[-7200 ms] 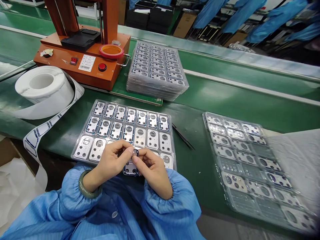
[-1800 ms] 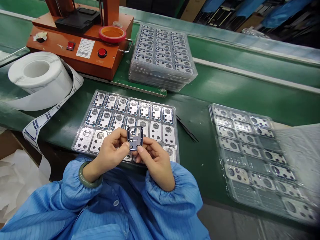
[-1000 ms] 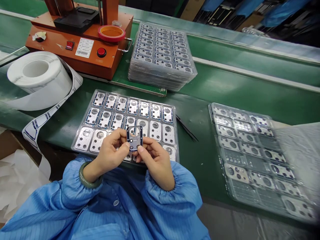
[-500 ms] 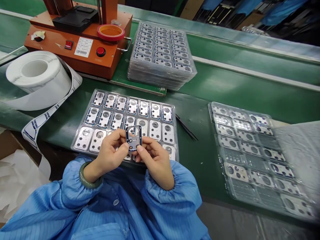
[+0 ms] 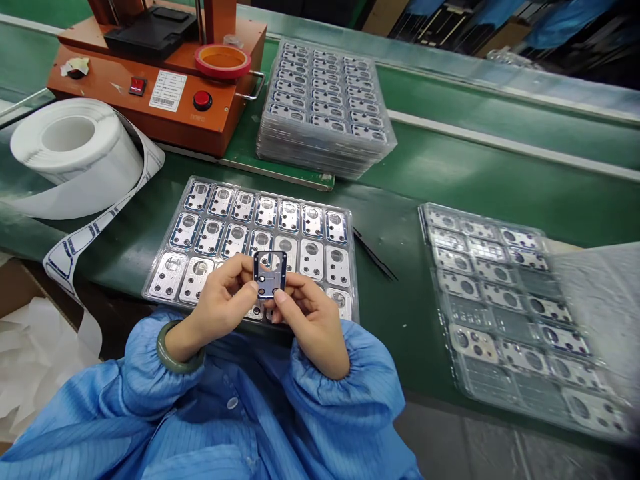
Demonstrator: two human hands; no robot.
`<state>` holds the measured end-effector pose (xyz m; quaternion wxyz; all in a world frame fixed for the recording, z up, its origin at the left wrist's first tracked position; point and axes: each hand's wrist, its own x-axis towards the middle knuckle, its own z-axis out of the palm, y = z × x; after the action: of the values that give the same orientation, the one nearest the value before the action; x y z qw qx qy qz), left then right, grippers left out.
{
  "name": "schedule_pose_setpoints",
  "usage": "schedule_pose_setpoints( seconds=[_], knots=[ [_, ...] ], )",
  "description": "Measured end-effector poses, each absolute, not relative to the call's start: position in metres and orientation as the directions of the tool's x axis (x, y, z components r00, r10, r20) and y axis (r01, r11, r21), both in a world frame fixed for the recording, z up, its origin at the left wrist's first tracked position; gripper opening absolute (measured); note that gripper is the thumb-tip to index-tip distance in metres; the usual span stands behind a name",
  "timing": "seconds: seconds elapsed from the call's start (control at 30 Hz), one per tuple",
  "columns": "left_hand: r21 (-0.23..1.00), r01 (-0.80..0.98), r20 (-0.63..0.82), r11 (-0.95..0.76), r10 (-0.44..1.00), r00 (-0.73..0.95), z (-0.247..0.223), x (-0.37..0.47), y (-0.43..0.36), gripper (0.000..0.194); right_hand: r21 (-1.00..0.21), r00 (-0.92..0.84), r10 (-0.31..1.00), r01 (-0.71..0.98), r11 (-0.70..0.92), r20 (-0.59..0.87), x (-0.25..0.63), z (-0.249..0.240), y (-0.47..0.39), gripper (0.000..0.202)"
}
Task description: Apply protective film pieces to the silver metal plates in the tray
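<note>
Between both hands I hold a small metal plate (image 5: 271, 272) with a dark blue border, one large round cutout and several small holes. My left hand (image 5: 227, 297) pinches its left edge, thumb in front. My right hand (image 5: 310, 313) grips the lower right corner between thumb and fingers. Below them lies a clear plastic tray (image 5: 354, 267) with similar plates in rows. Those in the far rows mostly carry blue borders, while nearer ones are plain silver. My hands cover part of the front rows. Black tweezers (image 5: 374, 253) lie just right of the tray.
A roll of white backing (image 5: 75, 140) trails a strip of blue-outlined stickers at left. Behind stand an orange machine (image 5: 165, 87) with red tape (image 5: 223, 62) on it, and a tall stack of filled trays (image 5: 325, 127). Another tray (image 5: 510, 320), partly filled, lies right under plastic film (image 5: 605, 300).
The plate has tilted slightly in my fingers, so its face catches the light differently. Both hands keep their hold and have hardly moved.
</note>
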<state>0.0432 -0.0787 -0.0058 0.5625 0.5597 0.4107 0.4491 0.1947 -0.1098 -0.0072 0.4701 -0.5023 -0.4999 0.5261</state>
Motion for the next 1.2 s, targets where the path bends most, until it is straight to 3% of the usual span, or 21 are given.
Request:
schedule_pose_setpoints(
  seconds=[1.0, 1.13, 1.2],
  knots=[
    [0.994, -0.093, -0.027, 0.049, 0.973, 0.229, -0.008, 0.047, -0.078, 0.012, -0.998, 0.002, 0.998, -0.011, -0.068, -0.068, 0.195, -0.005, -0.111, 0.028],
    [0.994, -0.088, -0.038, 0.062, 0.968, 0.248, -0.011, 0.048, -0.079, 0.020, -0.995, 0.059, 0.994, -0.041, -0.088, -0.090, 0.192, -0.006, -0.112, 0.029],
    [0.996, -0.087, -0.009, 0.027, 0.977, 0.211, -0.014, 0.051, -0.079, 0.026, -0.996, 0.191, 0.978, -0.021, -0.086, -0.088, 0.191, -0.008, -0.110, 0.031]
  ],
)
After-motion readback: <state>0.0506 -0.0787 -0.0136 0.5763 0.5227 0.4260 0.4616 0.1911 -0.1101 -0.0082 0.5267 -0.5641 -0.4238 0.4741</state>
